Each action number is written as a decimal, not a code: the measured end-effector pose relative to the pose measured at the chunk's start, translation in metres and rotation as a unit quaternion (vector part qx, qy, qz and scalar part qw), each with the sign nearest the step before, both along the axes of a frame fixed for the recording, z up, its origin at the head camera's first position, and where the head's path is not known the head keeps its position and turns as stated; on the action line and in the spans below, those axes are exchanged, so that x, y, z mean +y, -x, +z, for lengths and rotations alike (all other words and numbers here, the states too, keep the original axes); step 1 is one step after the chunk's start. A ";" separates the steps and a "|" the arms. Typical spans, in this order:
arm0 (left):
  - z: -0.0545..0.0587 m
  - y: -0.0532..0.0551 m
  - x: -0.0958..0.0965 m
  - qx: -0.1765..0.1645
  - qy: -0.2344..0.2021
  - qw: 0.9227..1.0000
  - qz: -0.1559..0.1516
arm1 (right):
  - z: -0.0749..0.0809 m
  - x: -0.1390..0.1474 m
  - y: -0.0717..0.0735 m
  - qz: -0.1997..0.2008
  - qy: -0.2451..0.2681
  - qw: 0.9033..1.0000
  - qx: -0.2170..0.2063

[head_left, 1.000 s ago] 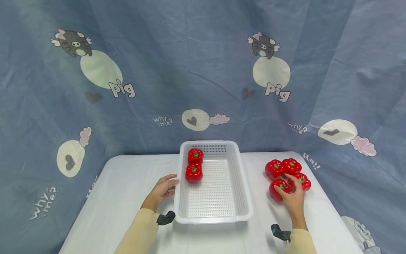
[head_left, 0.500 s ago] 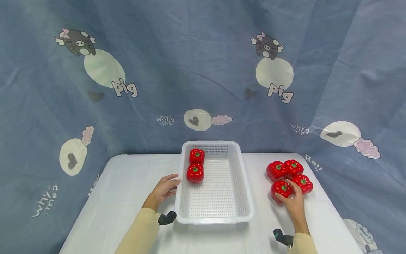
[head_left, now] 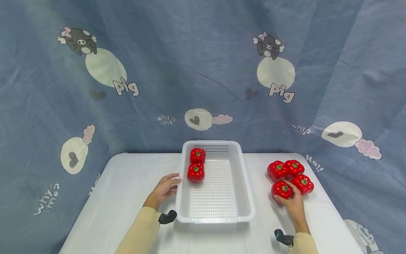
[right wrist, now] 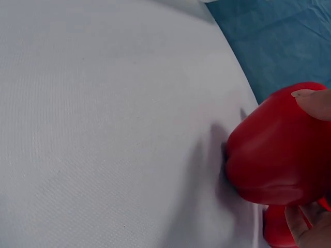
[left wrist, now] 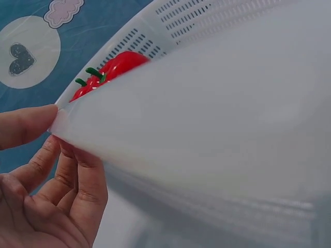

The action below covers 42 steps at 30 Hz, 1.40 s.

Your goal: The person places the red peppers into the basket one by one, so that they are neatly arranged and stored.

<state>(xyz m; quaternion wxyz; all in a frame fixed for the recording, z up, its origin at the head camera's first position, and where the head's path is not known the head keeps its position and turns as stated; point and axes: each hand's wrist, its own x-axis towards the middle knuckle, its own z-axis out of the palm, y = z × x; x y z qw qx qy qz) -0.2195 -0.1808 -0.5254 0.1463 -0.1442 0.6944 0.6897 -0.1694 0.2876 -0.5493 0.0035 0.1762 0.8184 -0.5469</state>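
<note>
My left hand pinches the left rim of a white plastic basket. In the left wrist view the thumb lies over the rim and the fingers curl beneath it. Two red bell peppers, a front one and a back one, stand inside along the basket's left wall. Off to the right, my right hand grips the nearest red bell pepper of a small cluster. The right wrist view shows the thumb on one side of that pepper and fingertips on the other.
Three more bell peppers stand close around the right hand: one at left, one at back, one at right. A white cloth covers the table. Behind it hangs a blue printed curtain.
The right hand's fingers have drawn in around the near bell pepper, which stays in about the same spot. The left hand keeps its hold on the rim. The head view has shifted slightly.
</note>
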 end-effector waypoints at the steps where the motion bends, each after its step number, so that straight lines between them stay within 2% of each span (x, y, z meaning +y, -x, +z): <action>1: 0.000 0.001 0.000 0.001 -0.002 1.000 0.000 | 0.000 0.000 0.000 0.001 0.000 1.000 0.000; 15: -0.001 0.001 0.000 0.004 -0.002 1.000 0.002 | -0.006 0.000 0.003 -0.013 0.000 1.000 0.013; 21: 0.000 0.000 -0.001 0.005 -0.001 1.000 0.000 | -0.003 -0.002 0.003 -0.013 0.002 1.000 0.006; 33: -0.001 0.000 -0.001 0.000 0.005 1.000 0.002 | 0.017 -0.011 0.006 0.010 -0.005 1.000 0.013; 42: 0.000 0.000 -0.002 -0.010 -0.005 1.000 0.004 | 0.041 -0.022 0.010 0.042 -0.006 0.999 0.008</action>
